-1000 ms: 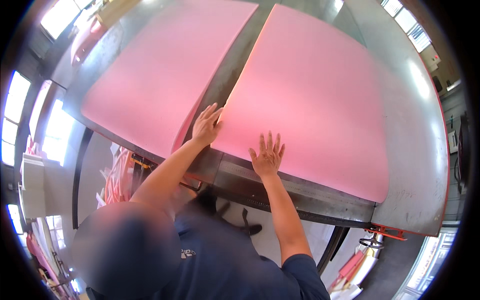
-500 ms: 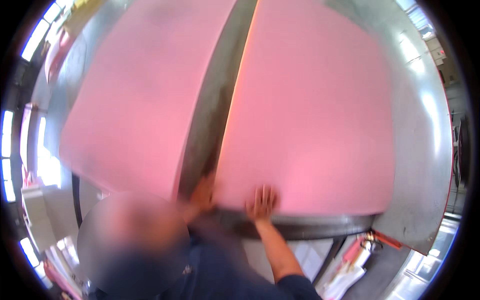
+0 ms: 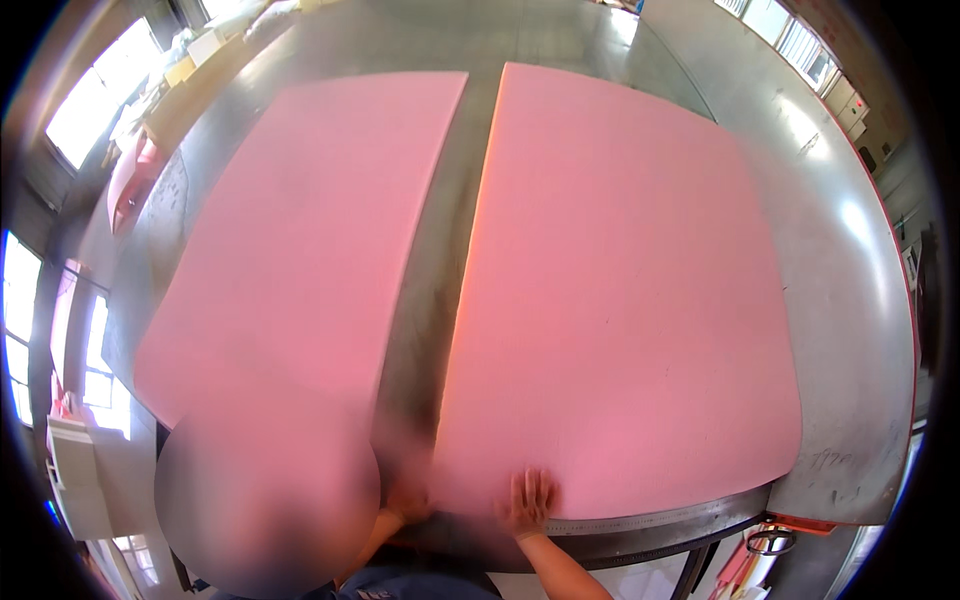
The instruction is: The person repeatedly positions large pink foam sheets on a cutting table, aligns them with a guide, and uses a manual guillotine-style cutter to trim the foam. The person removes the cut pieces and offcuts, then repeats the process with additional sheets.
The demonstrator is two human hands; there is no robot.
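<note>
Foam sheets, two, pink, lie flat on the metal table. Right sheet is beside the left sheet, a bare strip of table between them. Right hand lies spread, palm down, on the right sheet's near edge. Left hand is at that sheet's near-left corner, blurred; its state cannot be told. Judged light, soft, floppy; best held at the edges.
</note>
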